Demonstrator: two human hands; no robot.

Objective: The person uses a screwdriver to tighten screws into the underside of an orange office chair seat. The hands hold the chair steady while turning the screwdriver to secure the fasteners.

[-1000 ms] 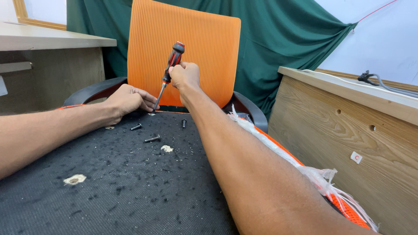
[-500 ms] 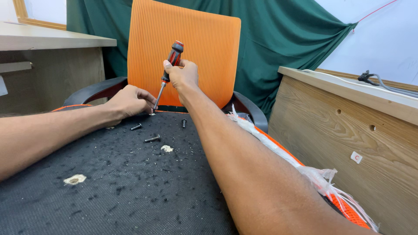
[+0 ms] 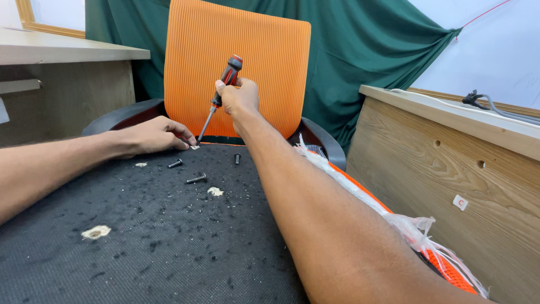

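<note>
You are gripping the screwdriver (image 3: 223,90) in your right hand (image 3: 239,97), tilted so its tip meets the seat's rear edge. Your left hand (image 3: 157,135) is resting curled beside the tip, fingertips steadying something small there.

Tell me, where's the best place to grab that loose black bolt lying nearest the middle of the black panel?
Probably pinch the bolt across its shank from above: it lies flat, clear of both hands, its neighbours apart from it.

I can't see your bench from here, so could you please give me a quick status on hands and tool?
Right hand gripping screwdriver, tip down at seat's rear edge. Left hand flat on black seat beside tip. Three loose bolts nearby.
</note>
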